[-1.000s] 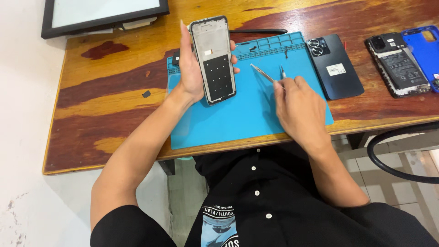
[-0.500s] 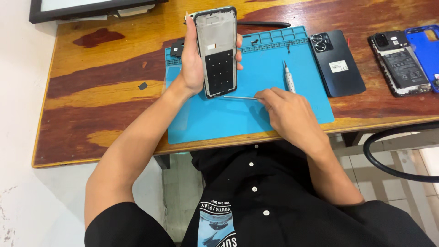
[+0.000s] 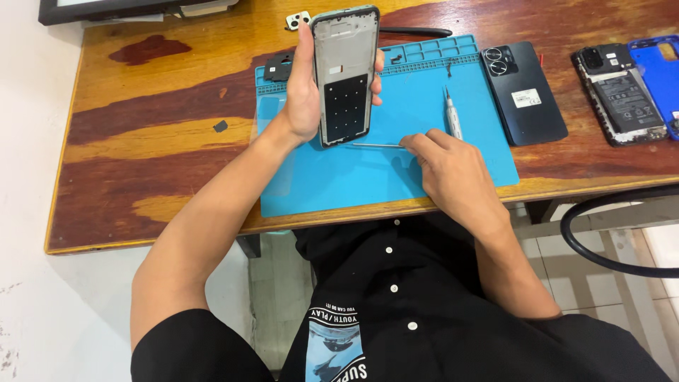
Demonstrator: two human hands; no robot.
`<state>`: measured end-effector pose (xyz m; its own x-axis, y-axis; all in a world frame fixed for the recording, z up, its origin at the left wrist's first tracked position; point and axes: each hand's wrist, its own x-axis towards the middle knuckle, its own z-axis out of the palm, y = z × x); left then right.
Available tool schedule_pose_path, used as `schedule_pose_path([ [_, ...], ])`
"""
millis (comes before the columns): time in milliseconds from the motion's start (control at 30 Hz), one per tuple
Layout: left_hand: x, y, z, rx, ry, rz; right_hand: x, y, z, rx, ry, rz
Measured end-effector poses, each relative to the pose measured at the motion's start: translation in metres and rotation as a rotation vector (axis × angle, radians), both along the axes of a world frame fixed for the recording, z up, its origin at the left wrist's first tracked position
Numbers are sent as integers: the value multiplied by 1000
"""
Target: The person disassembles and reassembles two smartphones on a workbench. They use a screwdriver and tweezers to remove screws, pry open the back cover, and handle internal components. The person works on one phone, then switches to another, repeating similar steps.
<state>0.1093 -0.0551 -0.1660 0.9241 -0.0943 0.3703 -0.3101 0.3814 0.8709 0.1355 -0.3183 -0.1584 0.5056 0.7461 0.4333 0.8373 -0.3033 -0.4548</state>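
Worn wooden table point(image 3: 141, 134), pale tiled floor point(image 3: 622, 233)

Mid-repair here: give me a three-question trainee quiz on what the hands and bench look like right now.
1. True or false: the left hand holds the phone frame up off the blue mat.
2. Which thing does the right hand rest on? A) tweezers B) screwdriver C) black back cover
3. Fill in: the opened phone with its battery showing lies on the ____ side of the table.

Key: 1 true; 2 A; 3 right.
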Motion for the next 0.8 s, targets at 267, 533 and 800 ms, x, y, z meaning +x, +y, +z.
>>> schedule_pose_path([
  [267, 2, 0, -2, -36, 17, -15, 1, 1, -1, -11, -28, -9],
  [533, 1, 0, 0, -22, 14, -10, 2, 0, -1, -3, -33, -4],
  [800, 2, -1, 0, -17, 16, -5, 2, 1, -2, -4, -29, -13],
])
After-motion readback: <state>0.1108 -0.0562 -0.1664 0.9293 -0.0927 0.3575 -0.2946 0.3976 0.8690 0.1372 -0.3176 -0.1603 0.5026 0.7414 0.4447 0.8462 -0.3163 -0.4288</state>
